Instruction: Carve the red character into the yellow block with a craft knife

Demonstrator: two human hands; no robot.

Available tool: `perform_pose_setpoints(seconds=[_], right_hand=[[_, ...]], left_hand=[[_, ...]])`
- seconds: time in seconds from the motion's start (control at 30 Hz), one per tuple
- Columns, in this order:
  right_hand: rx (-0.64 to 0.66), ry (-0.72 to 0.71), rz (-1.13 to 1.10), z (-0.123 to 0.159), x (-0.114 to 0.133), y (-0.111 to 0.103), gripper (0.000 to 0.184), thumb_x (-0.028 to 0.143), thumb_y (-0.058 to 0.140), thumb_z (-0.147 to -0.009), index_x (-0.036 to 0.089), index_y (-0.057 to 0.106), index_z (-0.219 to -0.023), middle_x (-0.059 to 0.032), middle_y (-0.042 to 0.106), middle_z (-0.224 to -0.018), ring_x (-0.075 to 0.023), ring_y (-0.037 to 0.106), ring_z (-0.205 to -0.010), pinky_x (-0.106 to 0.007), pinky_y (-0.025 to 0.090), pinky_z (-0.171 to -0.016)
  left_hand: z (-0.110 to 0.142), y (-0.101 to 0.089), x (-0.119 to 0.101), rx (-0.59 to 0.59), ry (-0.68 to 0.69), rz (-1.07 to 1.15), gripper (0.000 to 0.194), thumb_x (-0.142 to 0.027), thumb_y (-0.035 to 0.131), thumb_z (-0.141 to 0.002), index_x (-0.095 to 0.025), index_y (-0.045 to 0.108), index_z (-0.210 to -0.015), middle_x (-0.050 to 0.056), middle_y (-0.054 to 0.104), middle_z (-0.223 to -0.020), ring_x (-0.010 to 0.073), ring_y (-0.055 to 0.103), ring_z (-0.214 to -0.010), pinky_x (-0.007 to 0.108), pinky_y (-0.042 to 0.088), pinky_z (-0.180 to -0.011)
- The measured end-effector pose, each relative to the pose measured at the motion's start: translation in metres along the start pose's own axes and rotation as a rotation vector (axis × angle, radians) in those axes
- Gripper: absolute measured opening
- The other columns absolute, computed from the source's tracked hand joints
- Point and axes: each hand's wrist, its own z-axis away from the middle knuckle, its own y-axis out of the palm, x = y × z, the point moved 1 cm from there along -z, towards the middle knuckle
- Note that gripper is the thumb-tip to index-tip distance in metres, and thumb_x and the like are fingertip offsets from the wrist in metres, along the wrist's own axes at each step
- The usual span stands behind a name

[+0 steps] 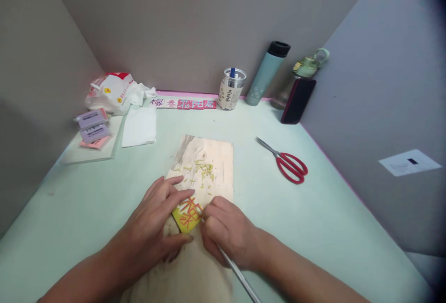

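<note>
Your left hand (162, 219) pins yellow block (188, 214) on wooden board (209, 154); your right hand (226, 228) grips slim metal tool (240, 277), tip at block's edge.

Matt, pale, grained wooden board (221, 168)

Left hand (163, 214) spread, right hand (225, 228) curled, forearms (296, 259) angled inward

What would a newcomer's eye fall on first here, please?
Probably the small yellow block with red strokes, held by the left hand on the wooden board, with a thin metal tool in the right hand at its edge. Then the red-handled scissors, lying right of the board, and the teal bottle at the back.
</note>
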Motion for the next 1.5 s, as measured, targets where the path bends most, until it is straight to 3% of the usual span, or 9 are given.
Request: perform_pose_setpoints(seconds=[0.1, 0.27, 0.77, 1.0, 1.13, 1.23, 1.33, 1.43, 1.5], right_hand=[[-0.019, 0.005, -0.019, 0.002, -0.001, 0.002, 0.025, 0.006, 0.047, -0.091, 0.025, 0.037, -0.080, 0.0006, 0.043, -0.068, -0.0194, 0.035, -0.062, -0.032, 0.032, -0.055], [-0.016, 0.007, -0.018, 0.000, 0.000, 0.002, 0.028, 0.001, 0.047, -0.089, 0.025, 0.037, -0.080, 0.0013, 0.043, -0.068, -0.0190, 0.035, -0.063, -0.031, 0.034, -0.057], [-0.105, -0.013, -0.073, -0.001, -0.001, 0.001, 0.027, 0.004, 0.047, -0.088, 0.026, 0.035, -0.078, 0.0027, 0.040, -0.065, -0.0182, 0.035, -0.058, -0.032, 0.034, -0.055], [-0.370, 0.279, -0.166, -0.003, -0.006, -0.016, 0.012, 0.010, 0.057, -0.095, 0.022, 0.056, -0.092, -0.0028, 0.061, -0.076, -0.0185, 0.056, -0.069, -0.030, 0.046, -0.060], [-0.291, 0.366, -0.194, -0.001, -0.010, -0.018, 0.014, 0.026, 0.063, -0.100, 0.019, 0.066, -0.112, -0.0061, 0.072, -0.085, -0.0198, 0.066, -0.077, -0.031, 0.053, -0.067], [-0.242, 0.447, -0.260, 0.001, -0.014, -0.016, 0.020, 0.037, 0.062, -0.101, 0.020, 0.072, -0.104, -0.0029, 0.073, -0.076, -0.0160, 0.066, -0.061, -0.027, 0.053, -0.060], [-0.207, 0.512, -0.291, 0.001, -0.018, -0.016, 0.026, 0.034, 0.057, -0.103, 0.019, 0.072, -0.088, 0.0004, 0.068, -0.066, -0.0132, 0.061, -0.053, -0.024, 0.050, -0.054], [-0.122, 0.437, -0.279, 0.000, -0.022, -0.017, 0.011, 0.029, 0.069, -0.096, 0.018, 0.069, -0.098, -0.0044, 0.073, -0.083, -0.0180, 0.064, -0.072, -0.029, 0.053, -0.067], [-0.024, 0.339, -0.272, -0.002, -0.022, -0.016, 0.045, 0.026, 0.083, -0.084, 0.017, 0.061, -0.122, -0.0114, 0.074, -0.109, -0.0230, 0.063, -0.092, -0.035, 0.055, -0.080]], left_hand=[[-0.003, -0.005, 0.001, -0.003, -0.006, -0.024, 0.065, -0.029, 0.079, -0.081, -0.030, 0.050, -0.139, 0.008, 0.060, -0.126, 0.0361, 0.041, -0.142, 0.061, 0.030, -0.120], [-0.014, -0.011, -0.010, -0.102, 0.053, -0.082, 0.020, -0.026, 0.056, -0.100, -0.033, 0.065, -0.116, 0.001, 0.068, -0.106, 0.0263, 0.057, -0.121, 0.054, 0.028, -0.118], [-0.025, -0.012, -0.020, -0.077, 0.100, -0.168, 0.021, -0.018, 0.050, -0.100, -0.026, 0.067, -0.091, -0.004, 0.069, -0.087, 0.0172, 0.064, -0.092, 0.051, 0.017, -0.121], [-0.027, -0.012, -0.018, -0.024, 0.075, -0.162, 0.021, -0.020, 0.046, -0.102, -0.026, 0.063, -0.090, -0.004, 0.066, -0.085, 0.0166, 0.062, -0.087, 0.052, 0.016, -0.121], [-0.028, -0.008, -0.018, -0.034, 0.107, -0.198, 0.022, -0.018, 0.042, -0.103, -0.025, 0.059, -0.091, -0.004, 0.061, -0.083, 0.0167, 0.059, -0.082, 0.054, 0.017, -0.119], [-0.030, -0.002, -0.018, -0.072, 0.144, -0.277, 0.024, -0.014, 0.041, -0.101, -0.023, 0.055, -0.084, -0.003, 0.055, -0.078, 0.0179, 0.054, -0.078, 0.056, 0.020, -0.117], [-0.031, 0.005, -0.018, -0.113, 0.192, -0.351, 0.025, -0.010, 0.041, -0.099, -0.022, 0.053, -0.080, -0.002, 0.050, -0.076, 0.0190, 0.051, -0.075, 0.058, 0.024, -0.115], [-0.029, 0.008, -0.018, -0.163, 0.231, -0.370, 0.025, -0.008, 0.041, -0.098, -0.021, 0.054, -0.081, 0.000, 0.052, -0.077, 0.0199, 0.051, -0.078, 0.059, 0.027, -0.115], [-0.027, 0.008, -0.017, -0.171, 0.248, -0.350, 0.025, -0.007, 0.041, -0.098, -0.021, 0.053, -0.082, 0.001, 0.054, -0.079, 0.0203, 0.054, -0.083, 0.059, 0.027, -0.116]])
